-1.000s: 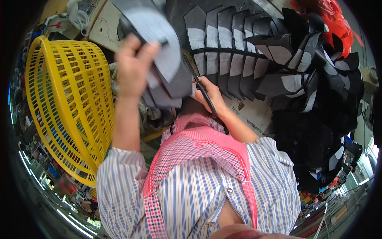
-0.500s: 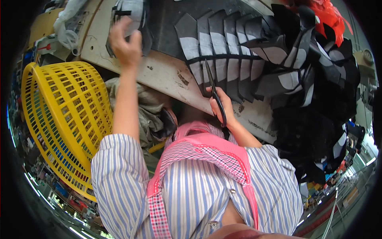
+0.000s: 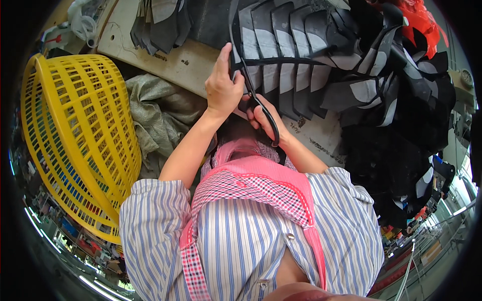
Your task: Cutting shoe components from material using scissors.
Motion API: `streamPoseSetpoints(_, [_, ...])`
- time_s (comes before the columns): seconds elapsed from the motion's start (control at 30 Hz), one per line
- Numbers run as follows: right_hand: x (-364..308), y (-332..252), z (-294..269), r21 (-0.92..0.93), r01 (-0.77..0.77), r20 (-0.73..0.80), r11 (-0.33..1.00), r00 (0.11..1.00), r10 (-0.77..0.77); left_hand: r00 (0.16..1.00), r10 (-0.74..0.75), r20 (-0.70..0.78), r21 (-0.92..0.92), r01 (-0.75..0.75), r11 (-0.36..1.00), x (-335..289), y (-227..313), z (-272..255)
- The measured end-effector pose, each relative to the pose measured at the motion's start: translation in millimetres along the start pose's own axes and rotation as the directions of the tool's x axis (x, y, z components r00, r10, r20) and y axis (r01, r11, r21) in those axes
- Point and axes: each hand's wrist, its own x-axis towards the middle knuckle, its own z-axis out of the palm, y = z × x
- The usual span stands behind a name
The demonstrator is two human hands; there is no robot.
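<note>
My right hand (image 3: 266, 118) grips black-handled scissors (image 3: 272, 124), their blades slanting up and left beside my other hand. My left hand (image 3: 223, 88) is closed, its thumb and fingers pinching a dark fabric piece (image 3: 234, 25) seen almost edge-on. That piece stands at the left end of a row of overlapping grey-and-black fabric pieces (image 3: 281, 40), joined along a black strip (image 3: 286, 60). The scissor blades lie close to this strip; whether they touch it I cannot tell. A separate stack of similar pieces (image 3: 163, 27) lies at the table's left.
The worn white table (image 3: 135, 47) runs across the far side. A yellow plastic basket (image 3: 83, 135) stands at left, beside a crumpled greenish sack (image 3: 160, 110). Black fabric parts (image 3: 386, 155) heap up at right, below a red plastic bag (image 3: 416, 30).
My left hand has come right and nearer, from the left stack to the row's end piece, which it now grips. The scissors have shifted slightly left, still in my right hand.
</note>
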Motion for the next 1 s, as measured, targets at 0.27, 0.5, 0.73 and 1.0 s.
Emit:
streamPoseSetpoints(0.27, [-6.4, 11.4, 33.9, -0.289, -0.033, -0.26, 0.957, 0.965, -0.045, 0.988, -0.149, 0.043, -0.114, 0.153, 0.982, -16.4, 11.0, -21.4])
streamPoseSetpoints(0.5, [-34.2, 24.2, 22.3, -0.218, -0.007, -0.253, 0.976, 0.966, -0.049, 0.911, -0.207, 0.356, 0.319, 0.089, 0.943, -15.5, -15.3, -14.8])
streamPoseSetpoints(0.73, [-42.5, 25.7, -13.1, -0.491, -0.133, -0.324, 0.861, 0.945, -0.04, 0.977, -0.139, 0.163, 0.028, 0.136, 0.99, -23.2, -10.4, 15.9])
streamPoseSetpoints(1.0, [-26.3, 16.0, 4.8, -0.345, -0.004, -0.26, 0.938, 0.961, -0.092, 0.986, -0.151, 0.074, 0.009, 0.15, 0.989, -35.3, 15.2, -4.2])
